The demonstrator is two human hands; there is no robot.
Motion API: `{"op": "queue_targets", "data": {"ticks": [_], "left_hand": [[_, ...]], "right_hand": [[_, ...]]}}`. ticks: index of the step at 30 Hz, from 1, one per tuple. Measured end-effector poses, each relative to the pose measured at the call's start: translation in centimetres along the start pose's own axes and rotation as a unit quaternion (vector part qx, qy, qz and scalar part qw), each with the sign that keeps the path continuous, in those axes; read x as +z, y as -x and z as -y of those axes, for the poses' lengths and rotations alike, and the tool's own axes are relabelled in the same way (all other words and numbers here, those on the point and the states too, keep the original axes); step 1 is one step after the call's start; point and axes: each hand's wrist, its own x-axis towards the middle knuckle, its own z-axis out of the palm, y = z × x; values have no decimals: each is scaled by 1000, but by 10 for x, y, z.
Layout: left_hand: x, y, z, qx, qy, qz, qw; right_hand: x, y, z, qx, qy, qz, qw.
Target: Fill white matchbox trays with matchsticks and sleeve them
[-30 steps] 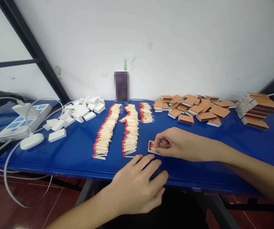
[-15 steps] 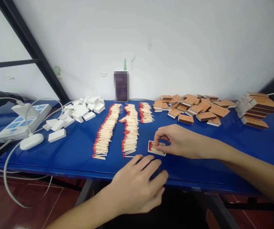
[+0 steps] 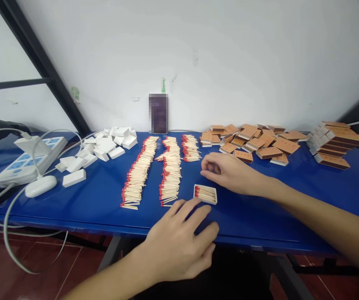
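A small white matchbox tray (image 3: 214,196) lies on the blue table, with a layer of red-headed matches (image 3: 205,193) inside. My right hand (image 3: 229,171) is just above and behind this tray, apart from it, fingers loosely curled and no object visible in them. At the table's front edge, my left hand (image 3: 182,241) lies palm down with its fingers spread, the fingertips close to the tray's near side. Whether they touch it I cannot tell. To the left, loose matches are laid in a long row (image 3: 140,173), another long row (image 3: 170,171) and a shorter row (image 3: 191,148).
Orange-brown matchbox sleeves (image 3: 257,139) are heaped at the back right, beside a stack of matchboxes (image 3: 335,143). White trays (image 3: 107,143) pile up at the back left, near a power strip (image 3: 29,162) with cables. A dark blurred rectangle (image 3: 159,113) stands against the wall.
My right hand has lifted off the matches in the tray and moved slightly up and back, uncovering them. My left hand has hardly moved.
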Motion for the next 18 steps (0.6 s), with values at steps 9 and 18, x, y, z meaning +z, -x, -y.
{"op": "queue_targets", "data": {"ticks": [9, 18], "left_hand": [[3, 2, -1, -44, -15, -24, 999], [3, 1, -2, -24, -20, -14, 999]], "right_hand": [[26, -22, -40, -38, 108, -48, 992], [30, -33, -40, -45, 107, -58, 991]]}}
